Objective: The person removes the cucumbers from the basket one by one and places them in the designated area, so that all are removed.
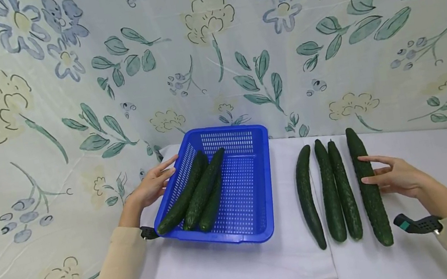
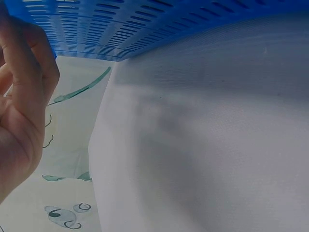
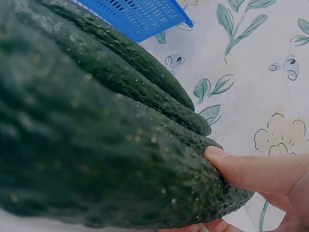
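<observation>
A blue plastic basket (image 1: 241, 190) sits at the middle of the head view, and three cucumbers (image 1: 204, 190) lie along its left side. My left hand (image 1: 150, 186) holds the basket's left side near the rim; in the left wrist view the hand (image 2: 24, 92) is beside the slotted wall. To the right, my right hand (image 1: 400, 175) grips the rightmost cucumber (image 1: 372, 199) around its middle. Up close in the right wrist view, the thumb presses one side of this bumpy cucumber (image 3: 120, 164), with fingertips partly showing below it.
Between basket and right hand, a curved cucumber (image 1: 307, 197) and two straighter cucumbers (image 1: 330, 191) lie lengthwise on the white tablecloth (image 1: 235, 277). Behind the table hangs a floral cloth (image 1: 212, 64), which also runs down the left side.
</observation>
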A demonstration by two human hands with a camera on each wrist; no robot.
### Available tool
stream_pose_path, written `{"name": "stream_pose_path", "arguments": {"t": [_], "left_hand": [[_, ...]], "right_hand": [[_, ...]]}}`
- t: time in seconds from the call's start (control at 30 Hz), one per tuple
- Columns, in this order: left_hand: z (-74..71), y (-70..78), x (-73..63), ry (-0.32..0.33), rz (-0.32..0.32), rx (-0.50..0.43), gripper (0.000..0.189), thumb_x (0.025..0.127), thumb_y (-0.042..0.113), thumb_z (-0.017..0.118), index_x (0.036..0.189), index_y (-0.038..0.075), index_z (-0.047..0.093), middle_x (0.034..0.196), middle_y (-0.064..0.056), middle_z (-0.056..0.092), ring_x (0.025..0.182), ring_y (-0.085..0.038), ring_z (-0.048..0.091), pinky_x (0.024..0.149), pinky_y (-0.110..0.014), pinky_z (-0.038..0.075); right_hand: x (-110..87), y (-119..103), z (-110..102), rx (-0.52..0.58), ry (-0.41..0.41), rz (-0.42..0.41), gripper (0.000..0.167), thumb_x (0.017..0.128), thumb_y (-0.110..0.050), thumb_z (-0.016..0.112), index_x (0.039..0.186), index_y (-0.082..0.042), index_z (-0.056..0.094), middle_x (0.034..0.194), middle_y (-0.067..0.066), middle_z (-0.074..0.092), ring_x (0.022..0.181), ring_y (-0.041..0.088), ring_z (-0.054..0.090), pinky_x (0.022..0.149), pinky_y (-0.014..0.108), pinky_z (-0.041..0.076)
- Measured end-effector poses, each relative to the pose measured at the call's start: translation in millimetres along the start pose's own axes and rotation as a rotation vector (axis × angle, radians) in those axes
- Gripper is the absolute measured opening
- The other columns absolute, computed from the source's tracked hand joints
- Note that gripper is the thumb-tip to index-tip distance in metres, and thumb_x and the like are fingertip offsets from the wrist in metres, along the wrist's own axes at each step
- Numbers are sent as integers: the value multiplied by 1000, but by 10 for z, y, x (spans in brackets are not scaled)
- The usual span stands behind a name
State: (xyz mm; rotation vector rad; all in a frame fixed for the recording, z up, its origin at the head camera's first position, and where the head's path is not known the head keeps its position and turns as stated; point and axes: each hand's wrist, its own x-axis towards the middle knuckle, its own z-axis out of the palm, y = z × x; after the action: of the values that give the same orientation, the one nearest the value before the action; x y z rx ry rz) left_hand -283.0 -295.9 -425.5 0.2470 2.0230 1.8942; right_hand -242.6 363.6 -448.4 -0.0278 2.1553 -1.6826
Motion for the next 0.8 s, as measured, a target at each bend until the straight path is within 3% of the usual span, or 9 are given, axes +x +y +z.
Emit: {"name": "stream_pose_path", "arguments": {"t": [0.23, 0.47, 0.8], "left_hand": [[-13, -7, 15, 0, 3, 9, 52, 109, 24, 43, 159, 25, 29, 134, -16, 57, 95, -20, 70, 72, -36, 60], [-11, -14, 19, 9, -6, 4, 53, 108, 25, 44, 159, 24, 29, 134, -16, 57, 93, -20, 70, 72, -35, 60], [-13, -16, 13, 13, 3, 14, 52, 109, 25, 44, 159, 25, 29, 137, -20, 54, 92, -19, 70, 70, -33, 60]], "right_hand": [[13, 1, 8, -34, 14, 10, 67, 92, -12, 73, 148, -35, 46, 147, 51, 7, 102, 19, 60, 85, 47, 56], [19, 14, 52, -52, 31, 11, 64, 91, -13, 74, 147, -33, 49, 145, 49, 16, 98, 22, 61, 83, 46, 57], [33, -36, 120, -152, 69, 8, 74, 90, -17, 76, 154, -11, 38, 138, 46, 30, 97, 24, 60, 82, 49, 57]]}}
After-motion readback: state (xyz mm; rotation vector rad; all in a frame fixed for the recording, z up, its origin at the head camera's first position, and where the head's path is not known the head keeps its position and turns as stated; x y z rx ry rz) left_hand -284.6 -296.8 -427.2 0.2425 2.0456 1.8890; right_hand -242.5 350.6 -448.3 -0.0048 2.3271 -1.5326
